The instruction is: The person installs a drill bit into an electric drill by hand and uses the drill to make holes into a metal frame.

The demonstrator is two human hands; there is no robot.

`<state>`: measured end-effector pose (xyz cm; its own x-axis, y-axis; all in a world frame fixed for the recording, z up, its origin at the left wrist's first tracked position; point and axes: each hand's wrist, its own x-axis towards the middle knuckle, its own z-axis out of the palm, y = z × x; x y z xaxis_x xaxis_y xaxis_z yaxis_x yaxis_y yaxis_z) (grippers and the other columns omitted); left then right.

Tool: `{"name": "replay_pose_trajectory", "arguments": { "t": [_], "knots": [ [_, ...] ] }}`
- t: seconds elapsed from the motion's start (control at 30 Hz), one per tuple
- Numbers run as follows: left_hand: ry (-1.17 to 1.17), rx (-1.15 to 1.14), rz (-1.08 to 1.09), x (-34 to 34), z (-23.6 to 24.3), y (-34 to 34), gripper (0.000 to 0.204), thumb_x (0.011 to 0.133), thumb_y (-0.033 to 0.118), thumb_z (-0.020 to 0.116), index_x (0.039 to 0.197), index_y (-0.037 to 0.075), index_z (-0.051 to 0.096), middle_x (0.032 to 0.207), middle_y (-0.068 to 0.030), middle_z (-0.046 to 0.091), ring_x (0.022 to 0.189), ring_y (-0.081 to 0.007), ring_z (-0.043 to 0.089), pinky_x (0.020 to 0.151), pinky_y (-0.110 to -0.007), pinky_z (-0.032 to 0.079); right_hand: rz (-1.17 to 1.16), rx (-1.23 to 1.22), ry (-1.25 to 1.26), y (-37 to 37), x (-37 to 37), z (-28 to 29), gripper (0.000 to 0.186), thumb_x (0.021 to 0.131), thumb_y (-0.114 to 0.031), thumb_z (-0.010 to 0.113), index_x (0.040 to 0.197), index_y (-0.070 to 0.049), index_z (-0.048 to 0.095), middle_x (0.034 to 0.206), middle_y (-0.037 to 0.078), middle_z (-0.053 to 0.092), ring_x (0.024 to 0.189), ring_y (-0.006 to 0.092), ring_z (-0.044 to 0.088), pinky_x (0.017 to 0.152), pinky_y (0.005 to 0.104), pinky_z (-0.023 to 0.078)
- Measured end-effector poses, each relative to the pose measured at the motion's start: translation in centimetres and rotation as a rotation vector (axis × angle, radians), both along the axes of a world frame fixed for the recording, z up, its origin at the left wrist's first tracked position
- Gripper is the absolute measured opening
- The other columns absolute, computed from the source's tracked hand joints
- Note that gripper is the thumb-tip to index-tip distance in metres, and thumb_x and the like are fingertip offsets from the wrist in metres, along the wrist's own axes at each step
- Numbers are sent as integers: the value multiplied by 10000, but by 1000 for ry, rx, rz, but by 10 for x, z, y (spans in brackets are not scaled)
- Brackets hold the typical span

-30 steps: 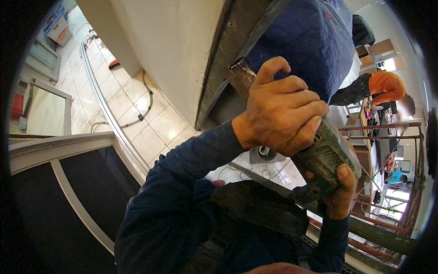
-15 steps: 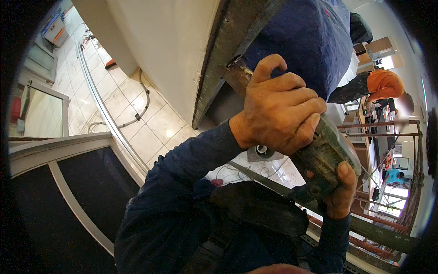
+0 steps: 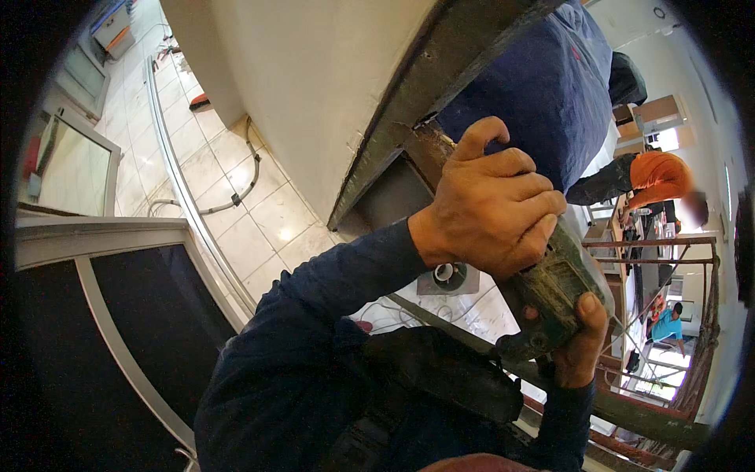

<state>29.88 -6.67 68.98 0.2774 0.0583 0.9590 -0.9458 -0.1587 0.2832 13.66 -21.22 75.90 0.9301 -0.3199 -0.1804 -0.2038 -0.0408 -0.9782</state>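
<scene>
A worn, dusty dark-green power tool (image 3: pixel 562 287) is held between my two hands; its exact kind does not show. My left hand (image 3: pixel 495 204) is wrapped over its front part, with one finger bent up and away. Around its rear part my right hand (image 3: pixel 583 338) is closed, the thumb lying on top. Just ahead of my left hand is a brown, chipped corner piece (image 3: pixel 431 141) at the joint of a dark metal frame (image 3: pixel 401 98). The tool's working end is hidden behind my left hand, so contact with the frame cannot be made out.
A blue sheet (image 3: pixel 527 102) bulges beyond the frame. Rusty scaffold bars (image 3: pixel 712 315) stand at right. A person in orange (image 3: pixel 661 175) bends over farther off; another in light blue (image 3: pixel 668 326) is beyond. A dark-panelled frame (image 3: pixel 157 307) is at left, a cable (image 3: pixel 244 189) on the tiles.
My view has shifted slightly, so the frame and floor appear moved. My left hand sits a little lower in the picture. Both hands keep hold of the power tool.
</scene>
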Motion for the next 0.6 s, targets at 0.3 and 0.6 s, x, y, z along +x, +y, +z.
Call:
{"name": "replay_pose_trajectory", "arguments": {
  "t": [0.3,0.6],
  "knots": [
    [-13,-10,18,1,0,-2,145,763,231,573,755,160,699,748,34,688,703,-147,598,884,-396,353,-121,138,-23,5,1,-2,752,737,-382,701,1304,40,446,1108,201,595,879,269,670,596,325,605],
    [-4,-7,6,2,2,-2,96,709,211,626,697,145,694,681,24,656,720,-146,579,915,-416,356,32,73,26,-5,1,0,760,824,-460,630,1354,46,430,1226,209,582,1045,285,634,682,332,596]
  ]
}}
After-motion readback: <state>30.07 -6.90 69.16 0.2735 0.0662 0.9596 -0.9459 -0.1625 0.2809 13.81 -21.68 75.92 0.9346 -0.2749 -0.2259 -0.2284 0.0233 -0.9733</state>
